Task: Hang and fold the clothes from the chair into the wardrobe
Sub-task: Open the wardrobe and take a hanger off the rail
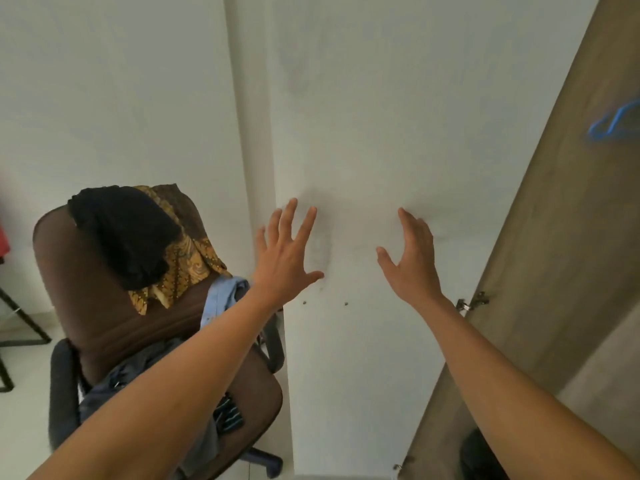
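A: Clothes, location?
B: Grey heap [104,393] on chair [86,289] seat; batik [187,268] and black garment [124,233] draped over its top edge.
A: Handling?
B: Likely soft, light, limp; take by collar or shoulders.
A: Hands?
B: Left hand [284,254], right hand [412,265]: fingers spread, empty, at white panel [346,133].

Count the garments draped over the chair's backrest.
2: a black garment on top, a gold patterned garment beneath it, showing to its right. More may be hidden underneath.

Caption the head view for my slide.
Left hand and right hand open toward a white panel; clothes heaped on the brown chair, blue hanger at right.
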A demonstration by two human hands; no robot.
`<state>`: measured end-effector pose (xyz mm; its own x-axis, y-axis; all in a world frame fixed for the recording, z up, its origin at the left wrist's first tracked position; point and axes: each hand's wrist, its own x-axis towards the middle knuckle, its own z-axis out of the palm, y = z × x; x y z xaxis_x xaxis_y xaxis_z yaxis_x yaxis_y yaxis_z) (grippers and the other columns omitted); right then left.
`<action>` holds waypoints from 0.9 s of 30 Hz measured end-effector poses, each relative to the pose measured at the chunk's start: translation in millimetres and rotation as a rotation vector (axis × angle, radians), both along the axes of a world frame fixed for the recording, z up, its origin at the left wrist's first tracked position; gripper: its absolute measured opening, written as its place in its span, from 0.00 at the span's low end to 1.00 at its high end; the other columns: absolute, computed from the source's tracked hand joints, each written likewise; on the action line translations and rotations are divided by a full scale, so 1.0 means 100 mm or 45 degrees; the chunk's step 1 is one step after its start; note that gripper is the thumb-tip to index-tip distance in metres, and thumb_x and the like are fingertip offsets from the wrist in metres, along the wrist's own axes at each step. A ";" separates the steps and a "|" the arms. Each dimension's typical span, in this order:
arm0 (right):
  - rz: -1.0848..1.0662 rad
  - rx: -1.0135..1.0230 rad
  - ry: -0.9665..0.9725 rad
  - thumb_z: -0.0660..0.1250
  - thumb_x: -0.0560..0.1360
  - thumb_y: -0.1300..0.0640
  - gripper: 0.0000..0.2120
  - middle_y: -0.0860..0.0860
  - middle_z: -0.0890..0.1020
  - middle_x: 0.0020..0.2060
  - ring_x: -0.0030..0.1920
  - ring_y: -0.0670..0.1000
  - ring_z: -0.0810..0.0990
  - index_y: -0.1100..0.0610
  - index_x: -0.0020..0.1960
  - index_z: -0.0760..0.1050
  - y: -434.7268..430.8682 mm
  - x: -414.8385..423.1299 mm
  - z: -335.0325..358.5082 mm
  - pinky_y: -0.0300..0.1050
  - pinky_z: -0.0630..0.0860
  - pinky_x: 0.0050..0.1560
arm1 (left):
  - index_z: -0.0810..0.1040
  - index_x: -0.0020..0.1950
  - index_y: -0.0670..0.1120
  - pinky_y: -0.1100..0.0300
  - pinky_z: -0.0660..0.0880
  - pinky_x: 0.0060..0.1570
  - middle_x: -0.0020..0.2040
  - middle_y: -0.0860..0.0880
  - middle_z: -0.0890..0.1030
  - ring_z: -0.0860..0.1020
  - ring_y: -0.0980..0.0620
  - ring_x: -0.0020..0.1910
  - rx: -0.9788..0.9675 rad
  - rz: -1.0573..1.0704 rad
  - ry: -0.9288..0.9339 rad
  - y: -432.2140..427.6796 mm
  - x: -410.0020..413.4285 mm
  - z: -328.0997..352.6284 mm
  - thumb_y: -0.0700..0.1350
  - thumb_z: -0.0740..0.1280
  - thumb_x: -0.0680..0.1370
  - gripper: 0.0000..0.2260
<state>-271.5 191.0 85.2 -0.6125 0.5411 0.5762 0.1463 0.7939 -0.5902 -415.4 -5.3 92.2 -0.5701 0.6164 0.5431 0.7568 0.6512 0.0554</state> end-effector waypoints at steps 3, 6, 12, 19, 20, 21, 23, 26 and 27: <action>-0.029 0.031 -0.068 0.66 0.79 0.54 0.37 0.49 0.55 0.79 0.80 0.50 0.47 0.49 0.81 0.49 0.14 -0.04 0.02 0.63 0.60 0.75 | 0.40 0.81 0.56 0.33 0.57 0.73 0.82 0.47 0.39 0.46 0.39 0.80 -0.041 -0.100 -0.050 0.24 -0.11 0.06 0.63 0.78 0.66 0.58; -0.045 0.010 -0.079 0.65 0.79 0.54 0.37 0.48 0.53 0.79 0.80 0.51 0.51 0.44 0.81 0.47 0.22 -0.10 0.02 0.56 0.71 0.69 | 0.38 0.81 0.57 0.32 0.56 0.74 0.81 0.50 0.37 0.45 0.40 0.80 -0.090 -0.155 -0.124 0.41 -0.19 0.07 0.63 0.78 0.66 0.59; -0.033 0.178 -0.086 0.64 0.80 0.57 0.36 0.35 0.50 0.73 0.79 0.53 0.55 0.47 0.81 0.48 0.28 -0.02 0.02 0.51 0.76 0.60 | 0.51 0.81 0.54 0.37 0.61 0.72 0.79 0.41 0.52 0.57 0.34 0.74 -0.052 -0.104 0.029 0.59 -0.21 0.04 0.63 0.79 0.63 0.55; 0.033 0.040 0.021 0.61 0.82 0.53 0.30 0.40 0.69 0.72 0.70 0.43 0.68 0.41 0.79 0.52 0.49 0.33 0.57 0.42 0.69 0.67 | 0.57 0.80 0.55 0.36 0.62 0.67 0.80 0.45 0.54 0.61 0.38 0.73 0.073 -0.367 0.258 0.99 0.11 0.65 0.63 0.74 0.68 0.45; 0.008 0.037 0.082 0.62 0.82 0.53 0.30 0.40 0.71 0.71 0.70 0.43 0.69 0.41 0.79 0.54 0.55 0.43 0.71 0.44 0.69 0.68 | 0.58 0.79 0.54 0.36 0.62 0.68 0.80 0.45 0.54 0.61 0.38 0.74 0.111 -0.414 0.289 1.08 0.19 0.81 0.63 0.74 0.69 0.44; -0.024 0.048 0.147 0.63 0.81 0.53 0.29 0.41 0.72 0.70 0.69 0.43 0.70 0.41 0.78 0.56 0.62 0.53 0.85 0.46 0.70 0.69 | 0.58 0.79 0.54 0.37 0.62 0.68 0.80 0.45 0.55 0.61 0.38 0.74 0.151 -0.464 0.321 1.18 0.27 0.98 0.63 0.73 0.70 0.43; -0.105 0.078 0.291 0.66 0.80 0.53 0.28 0.42 0.73 0.70 0.69 0.42 0.71 0.42 0.76 0.60 0.78 0.79 1.18 0.47 0.71 0.70 | 0.60 0.79 0.53 0.36 0.62 0.68 0.80 0.45 0.55 0.61 0.38 0.74 0.239 -0.565 0.373 1.37 0.44 1.32 0.62 0.73 0.70 0.41; -0.250 0.125 0.529 0.71 0.77 0.57 0.29 0.45 0.76 0.67 0.67 0.42 0.74 0.49 0.76 0.65 1.06 1.23 1.63 0.46 0.71 0.70 | 0.60 0.78 0.52 0.34 0.63 0.68 0.79 0.45 0.56 0.62 0.38 0.74 0.328 -0.728 0.411 1.68 0.72 1.80 0.62 0.72 0.71 0.40; -0.308 0.143 0.597 0.72 0.76 0.58 0.30 0.46 0.76 0.65 0.65 0.43 0.75 0.51 0.75 0.66 1.16 1.39 1.76 0.47 0.72 0.69 | 0.60 0.79 0.52 0.33 0.63 0.69 0.79 0.45 0.56 0.61 0.39 0.75 0.334 -0.783 0.421 1.79 0.82 1.95 0.62 0.72 0.71 0.40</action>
